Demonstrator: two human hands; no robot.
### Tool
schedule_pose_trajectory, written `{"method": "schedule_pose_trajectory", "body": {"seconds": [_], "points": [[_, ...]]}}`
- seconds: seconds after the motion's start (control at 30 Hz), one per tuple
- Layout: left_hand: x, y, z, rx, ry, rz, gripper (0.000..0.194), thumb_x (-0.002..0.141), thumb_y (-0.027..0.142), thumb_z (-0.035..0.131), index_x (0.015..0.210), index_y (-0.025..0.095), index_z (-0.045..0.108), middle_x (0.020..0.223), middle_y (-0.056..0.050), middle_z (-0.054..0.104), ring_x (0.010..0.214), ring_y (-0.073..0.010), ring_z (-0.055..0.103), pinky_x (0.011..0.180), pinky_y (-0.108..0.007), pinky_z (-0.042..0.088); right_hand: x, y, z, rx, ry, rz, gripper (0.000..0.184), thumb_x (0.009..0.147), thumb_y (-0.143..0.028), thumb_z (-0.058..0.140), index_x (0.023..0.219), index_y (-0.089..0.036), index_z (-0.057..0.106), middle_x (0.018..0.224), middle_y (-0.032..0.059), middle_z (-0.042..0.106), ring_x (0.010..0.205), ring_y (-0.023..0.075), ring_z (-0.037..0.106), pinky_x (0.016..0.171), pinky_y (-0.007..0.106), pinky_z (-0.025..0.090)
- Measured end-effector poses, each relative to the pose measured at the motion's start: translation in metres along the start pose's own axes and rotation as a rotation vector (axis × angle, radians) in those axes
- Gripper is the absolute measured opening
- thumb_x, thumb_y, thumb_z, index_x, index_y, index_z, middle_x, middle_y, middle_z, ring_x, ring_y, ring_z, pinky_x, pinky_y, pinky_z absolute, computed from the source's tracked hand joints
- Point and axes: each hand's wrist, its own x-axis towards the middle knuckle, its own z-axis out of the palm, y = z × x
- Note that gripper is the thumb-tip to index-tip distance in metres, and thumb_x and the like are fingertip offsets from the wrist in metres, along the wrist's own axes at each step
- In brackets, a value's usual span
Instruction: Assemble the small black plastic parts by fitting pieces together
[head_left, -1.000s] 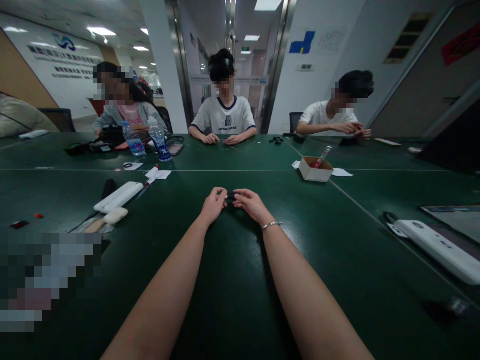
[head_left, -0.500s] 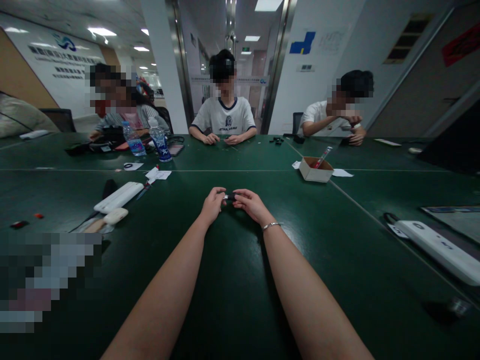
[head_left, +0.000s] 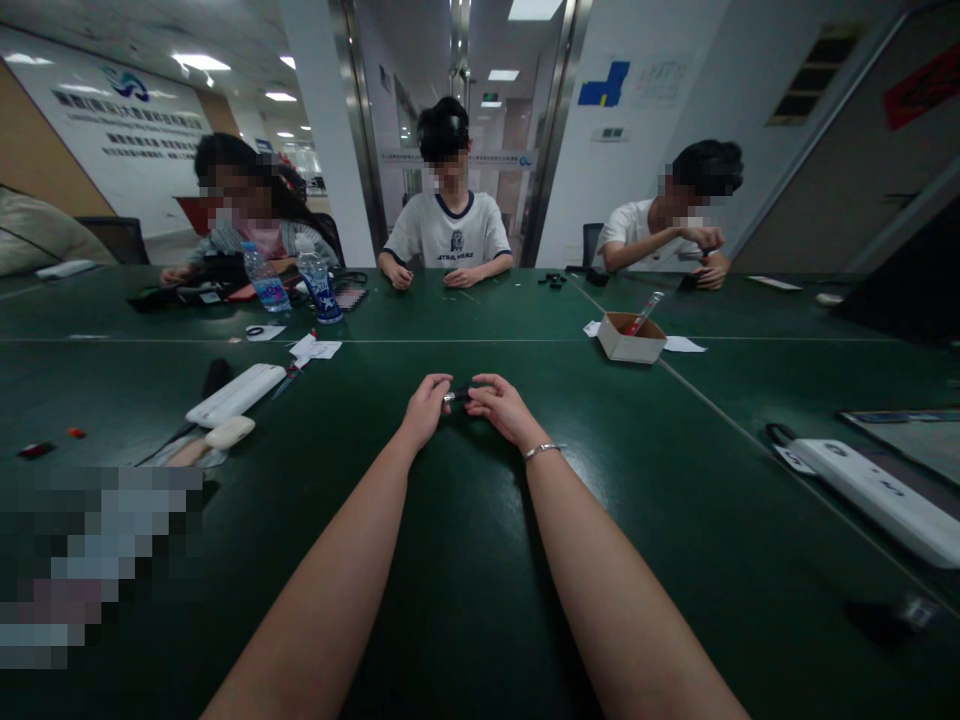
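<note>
In the head view, we identify an open box (head_left: 632,346) on the bench (head_left: 465,580), ahead and to the right of our hands. The box holds one clear-and-red stick (head_left: 645,314), tilted, its upper end projecting above the rim. Two labelled plastic bottles, a first bottle (head_left: 265,280) and a second bottle (head_left: 319,285), stand at the far left; we cannot tell their fill level.

The black-and-silver piece (head_left: 457,396) is between our hands, above the bench. The grip of our left hand (head_left: 424,409) is closed on its silver end; the grip of our right hand (head_left: 501,408) is closed on its black end.

Compared with the frame one second earlier, we see more of the silver end beside the left fingertips. Both our hands hold nearly the same position. The hands of the person opposite (head_left: 455,235) are now farther apart. The box and the stick remain in place.
</note>
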Motion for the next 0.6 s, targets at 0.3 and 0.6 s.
{"method": "schedule_pose_trajectory", "body": {"seconds": [0.3,0.6], "points": [[0.0041,-0.0031,-0.0003,0.012,0.009,-0.059,0.034,0.092,0.04,0.042,0.109,0.017,0.061,0.06,0.003,0.051,0.053,-0.0112,0.046,0.053,-0.023,0.035,0.0002,0.0007,0.0006,-0.033,0.007,0.02,0.033,0.057,-0.033,0.09,0.076,-0.014,0.07,0.072,0.0039,0.068,0.066,0.013,0.065,0.064,0.025,0.056],[0.0002,0.0004,0.0019,-0.025,-0.042,0.037,0.03,0.087,0.031,0.054,0.114,0.017,0.06,0.073,-0.001,0.06,0.065,-0.0117,0.055,0.061,-0.023,0.041,-0.0001,-0.0003,0.0014,-0.006,-0.011,0.039,0.038,0.049,-0.035,0.092,0.073,-0.014,0.072,0.07,0.0028,0.068,0.065,0.012,0.063,0.065,0.025,0.054]]}}
